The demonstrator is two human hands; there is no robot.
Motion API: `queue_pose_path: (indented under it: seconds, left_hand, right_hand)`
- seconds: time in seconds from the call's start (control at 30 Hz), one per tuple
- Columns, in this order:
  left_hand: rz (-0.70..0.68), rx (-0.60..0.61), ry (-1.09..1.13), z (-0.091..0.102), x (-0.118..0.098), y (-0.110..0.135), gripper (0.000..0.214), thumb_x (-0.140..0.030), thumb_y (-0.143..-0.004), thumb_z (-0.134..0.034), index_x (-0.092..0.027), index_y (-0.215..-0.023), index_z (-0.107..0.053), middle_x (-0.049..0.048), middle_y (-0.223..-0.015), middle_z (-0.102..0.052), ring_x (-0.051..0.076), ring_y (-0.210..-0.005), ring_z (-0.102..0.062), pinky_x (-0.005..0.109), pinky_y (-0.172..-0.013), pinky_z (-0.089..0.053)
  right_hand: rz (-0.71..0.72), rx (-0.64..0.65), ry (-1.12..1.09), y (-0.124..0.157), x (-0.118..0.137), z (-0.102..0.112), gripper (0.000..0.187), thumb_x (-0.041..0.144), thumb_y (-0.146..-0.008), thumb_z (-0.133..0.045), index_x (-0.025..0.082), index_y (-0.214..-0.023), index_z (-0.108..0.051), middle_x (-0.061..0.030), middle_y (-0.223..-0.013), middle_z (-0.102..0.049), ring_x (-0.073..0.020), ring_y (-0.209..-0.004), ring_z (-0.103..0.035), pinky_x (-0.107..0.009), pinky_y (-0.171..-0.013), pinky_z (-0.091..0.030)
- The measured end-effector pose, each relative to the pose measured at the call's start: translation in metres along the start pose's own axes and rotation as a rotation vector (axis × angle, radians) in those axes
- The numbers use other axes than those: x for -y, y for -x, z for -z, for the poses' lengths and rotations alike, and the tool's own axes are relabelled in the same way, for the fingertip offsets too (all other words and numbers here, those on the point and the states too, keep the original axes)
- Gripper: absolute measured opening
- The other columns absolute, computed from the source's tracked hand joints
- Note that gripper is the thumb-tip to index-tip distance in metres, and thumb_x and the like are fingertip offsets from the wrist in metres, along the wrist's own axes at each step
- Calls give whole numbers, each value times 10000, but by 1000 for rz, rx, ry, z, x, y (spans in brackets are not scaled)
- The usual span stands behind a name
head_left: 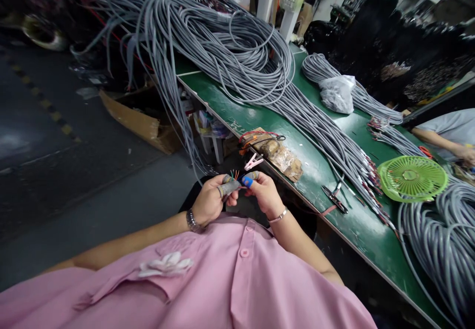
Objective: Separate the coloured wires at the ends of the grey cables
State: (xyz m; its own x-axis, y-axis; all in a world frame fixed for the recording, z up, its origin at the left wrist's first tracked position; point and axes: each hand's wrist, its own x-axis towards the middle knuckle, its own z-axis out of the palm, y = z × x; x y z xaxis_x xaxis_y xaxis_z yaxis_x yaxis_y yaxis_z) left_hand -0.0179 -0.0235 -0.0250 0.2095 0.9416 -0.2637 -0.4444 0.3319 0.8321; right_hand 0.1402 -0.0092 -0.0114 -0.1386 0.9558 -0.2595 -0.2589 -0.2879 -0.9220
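Observation:
Close to my pink shirt, my left hand (pixel 212 199) is closed around the end of a grey cable, and thin orange and green wires (pixel 235 174) fan out above the fingers. My right hand (pixel 261 190) pinches at the same spot, its fingertips on the wire ends; what exactly they grip is too small to make out. Grey and blue finger covers wrap several fingertips. Just beyond the hands, a pink clip (pixel 254 162) hangs at the bench edge beside a tape-wrapped wooden block (pixel 280 155).
Long bundles of grey cable (pixel 222 47) lie across the green bench (pixel 367 235). Pliers (pixel 334 199) rest near its edge, and a green fan (pixel 413 178) stands at the right. A cardboard box (pixel 141 121) sits below the bench. A co-worker's arm (pixel 441 143) is at far right.

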Motion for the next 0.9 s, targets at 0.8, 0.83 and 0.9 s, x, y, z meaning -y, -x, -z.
queue_pose_path:
  seconds: [0.8,0.83,0.9]
  left_hand:
    - [47,-66,92,-19,-4,-11,157,-266,-721,-683,-168,-770,-571,-8,-599,-632,107,-463,-552,210,-424,-359]
    - [47,-65,88,-19,-4,-11,155,-266,-722,-681,-167,-766,-570,-8,-596,-630,107,-460,-549,209,-421,-357]
    - [42,-55,85,-19,-5,-10,142,-262,-734,-672,-166,-760,-571,-8,-586,-625,106,-458,-545,208,-420,-355]
  right_hand:
    - [-6,-97,-367,-40,1,-5,414,614,-762,-657,206,-817,-617,-8,-717,-582,-134,-651,-517,-258,-629,-478]
    - [-8,-87,-376,-40,1,-4,415,615,-766,-651,206,-823,-619,-9,-725,-588,-132,-655,-519,-255,-630,-476]
    - [-30,-54,-414,-39,1,-3,424,623,-768,-644,204,-828,-623,-8,-741,-601,-124,-652,-522,-244,-621,-474]
